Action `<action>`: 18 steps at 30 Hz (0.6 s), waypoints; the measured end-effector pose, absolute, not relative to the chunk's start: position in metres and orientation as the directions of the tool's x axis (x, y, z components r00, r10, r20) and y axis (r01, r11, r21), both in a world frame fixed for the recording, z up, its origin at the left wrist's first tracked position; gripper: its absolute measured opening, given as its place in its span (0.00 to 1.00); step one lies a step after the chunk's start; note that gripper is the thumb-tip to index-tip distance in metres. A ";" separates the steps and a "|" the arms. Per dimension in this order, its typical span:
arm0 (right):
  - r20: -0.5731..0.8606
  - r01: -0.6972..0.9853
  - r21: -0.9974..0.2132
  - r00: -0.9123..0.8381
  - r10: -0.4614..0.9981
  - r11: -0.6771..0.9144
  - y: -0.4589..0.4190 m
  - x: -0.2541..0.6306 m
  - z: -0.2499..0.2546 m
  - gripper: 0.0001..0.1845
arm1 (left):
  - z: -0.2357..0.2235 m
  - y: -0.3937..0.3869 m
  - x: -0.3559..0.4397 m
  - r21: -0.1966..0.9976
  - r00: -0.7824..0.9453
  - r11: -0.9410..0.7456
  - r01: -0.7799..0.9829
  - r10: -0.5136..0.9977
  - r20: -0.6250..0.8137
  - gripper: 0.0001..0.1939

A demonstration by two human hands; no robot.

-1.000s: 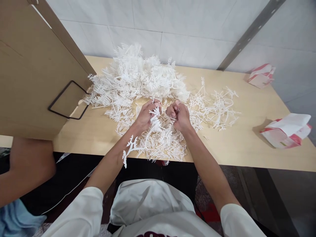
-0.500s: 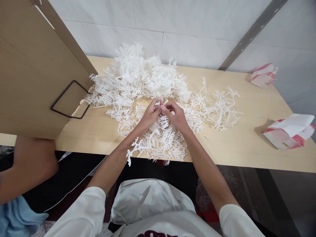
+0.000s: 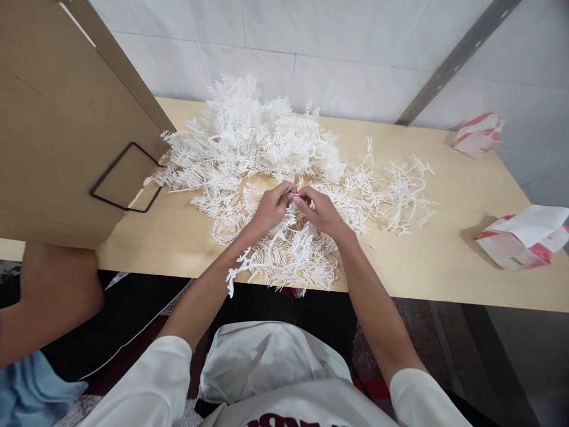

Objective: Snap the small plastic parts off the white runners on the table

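My left hand [image 3: 269, 209] and my right hand [image 3: 320, 210] meet fingertip to fingertip over the middle of a wooden table [image 3: 444, 261]. Both pinch a white branched plastic piece [image 3: 288, 228] that hangs down between them. Behind them lies a big heap of white branched plastic pieces [image 3: 253, 139]. A flatter heap of small white sticks [image 3: 293, 258] lies under my wrists at the near edge. Stripped white stems [image 3: 398, 190] are scattered to the right of my right hand.
A brown board with a black wire frame [image 3: 122, 178] stands at the left end of the table. Two red and white paper bags lie at the right, one near [image 3: 522, 237] and one far [image 3: 478, 133]. Another person's arm [image 3: 48, 296] is at the lower left. White tiled wall behind.
One second ago my hands were apart in closed fists. They have come together, and the fingertips now touch over the plastic piece. The heaps have not moved.
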State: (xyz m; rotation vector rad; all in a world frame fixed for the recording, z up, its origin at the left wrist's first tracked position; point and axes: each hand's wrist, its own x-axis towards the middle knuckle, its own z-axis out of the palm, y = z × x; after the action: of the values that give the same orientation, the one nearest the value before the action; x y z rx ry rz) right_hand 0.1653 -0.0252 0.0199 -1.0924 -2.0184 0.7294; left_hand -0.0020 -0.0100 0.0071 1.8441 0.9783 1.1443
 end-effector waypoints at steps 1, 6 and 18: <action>0.310 0.470 -0.746 -0.380 0.871 0.471 -0.025 0.166 0.019 0.14 | 0.007 -0.010 -0.002 0.869 0.323 -0.436 0.235 0.878 0.353 0.04; 0.331 0.546 -0.709 -0.301 0.894 0.446 -0.024 0.162 0.012 0.06 | 0.006 -0.011 -0.001 0.863 0.332 -0.426 0.272 0.883 0.331 0.05; 0.292 0.176 -0.930 -0.180 0.939 0.323 -0.030 0.152 0.010 0.16 | 0.006 -0.013 0.002 0.943 0.309 -0.330 -0.033 0.894 0.324 0.17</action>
State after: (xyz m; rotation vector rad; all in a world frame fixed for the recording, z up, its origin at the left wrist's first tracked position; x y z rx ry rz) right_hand 0.1523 -0.0299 0.0097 -1.0357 -1.6026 0.9717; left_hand 0.0024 -0.0131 0.0061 1.5982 0.8046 1.1904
